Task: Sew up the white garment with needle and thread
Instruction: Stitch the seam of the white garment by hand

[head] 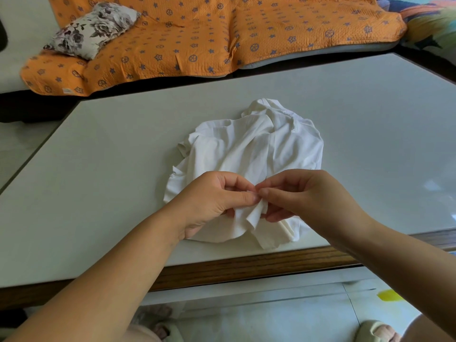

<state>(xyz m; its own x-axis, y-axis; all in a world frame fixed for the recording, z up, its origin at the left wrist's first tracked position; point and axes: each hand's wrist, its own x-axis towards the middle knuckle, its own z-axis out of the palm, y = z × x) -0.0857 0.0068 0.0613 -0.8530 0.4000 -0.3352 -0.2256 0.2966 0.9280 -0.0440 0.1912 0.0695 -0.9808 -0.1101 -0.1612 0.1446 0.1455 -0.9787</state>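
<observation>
The white garment (254,144) lies crumpled on the pale table (111,169), its near edge lifted between my hands. My left hand (212,198) pinches a fold of that edge between thumb and forefinger. Right beside it, my right hand (303,193) pinches a thin dark needle (264,180), whose tip pokes up above the fingertips next to the fold. Both hands' fingertips almost touch over the cloth. I cannot make out the thread.
The table has a wooden front edge (246,267) close to me. Behind it stands a sofa with an orange patterned cover (197,38) and a floral pillow (93,28). Slippered feet (375,329) show on the tiled floor below.
</observation>
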